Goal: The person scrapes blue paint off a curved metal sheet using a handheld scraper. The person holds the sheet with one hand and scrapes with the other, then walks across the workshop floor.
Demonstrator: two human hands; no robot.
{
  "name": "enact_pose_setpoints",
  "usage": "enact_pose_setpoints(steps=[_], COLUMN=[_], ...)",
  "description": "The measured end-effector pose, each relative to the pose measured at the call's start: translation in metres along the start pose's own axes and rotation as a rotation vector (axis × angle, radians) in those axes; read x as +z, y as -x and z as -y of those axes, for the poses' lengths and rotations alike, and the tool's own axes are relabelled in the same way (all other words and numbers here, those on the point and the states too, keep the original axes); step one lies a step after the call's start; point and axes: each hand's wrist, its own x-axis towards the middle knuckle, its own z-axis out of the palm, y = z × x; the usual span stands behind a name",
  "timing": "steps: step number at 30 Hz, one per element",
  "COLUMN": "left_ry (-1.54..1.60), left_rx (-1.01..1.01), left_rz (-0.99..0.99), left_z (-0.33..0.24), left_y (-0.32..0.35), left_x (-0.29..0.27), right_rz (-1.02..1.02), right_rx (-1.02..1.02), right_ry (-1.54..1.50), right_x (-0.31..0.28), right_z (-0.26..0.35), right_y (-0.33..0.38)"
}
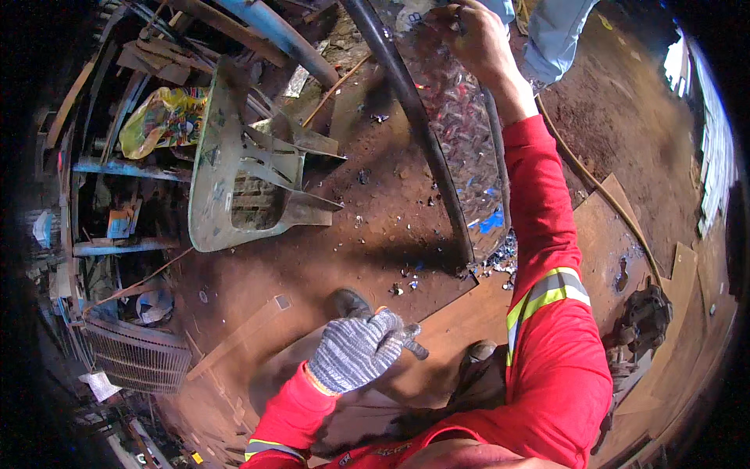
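A shattered glass pane (461, 133) in a dark rubber-edged frame (414, 117) is stood on edge on the dirt floor (328, 234). Its top is gripped by the bare right hand (476, 39). The crazed, brittle sheet is judged heavy and best held by the frame. A small dark tool (412, 344) is clasped in the gloved left hand (355, 352).

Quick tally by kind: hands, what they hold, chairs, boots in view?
Hands: 2, gloved left hand, bare right hand
Shattered glass panel: 1, right hand grips its top
Overturned plastic chair: 1
Boots: 2
Total: 6
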Motion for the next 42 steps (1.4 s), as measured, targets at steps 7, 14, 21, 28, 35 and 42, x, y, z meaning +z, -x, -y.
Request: enact_pose_setpoints(steps=[7, 14, 21, 28, 35, 42], left_ry=[0.016, 0.052, 0.031, 0.065, 0.076, 0.037], left_rx=[-0.05, -0.128, -0.025, -0.006, -0.13, -0.081], left_rz=[-0.009, 0.096, -0.009, -0.03, 0.09, 0.082], left_z=[0.003, -0.002, 0.005, 0.003, -0.001, -0.003], left_y=[-0.005, -0.01, -0.007, -0.006, -0.007, -0.006], left_x=[-0.002, -0.011, -0.002, -0.004, -0.007, -0.005], right_rz=[-0.042, 0.03, 0.19, 0.135, -0.053, 0.025], right_rx=[-0.239, -0.22, -0.268, 0.022, 0.332, 0.173], right_ry=[0.375, 0.532, 0.82, 0.86, 0.685, 0.361], right_x=[0.01, 0.016, 0.024, 0.011, -0.033, -0.018], right_z=[0.031, 0.043, 0.046, 0.013, -0.045, 0.018], right_y=[-0.004, -0.011, -0.016, -0.033, -0.016, -0.002])
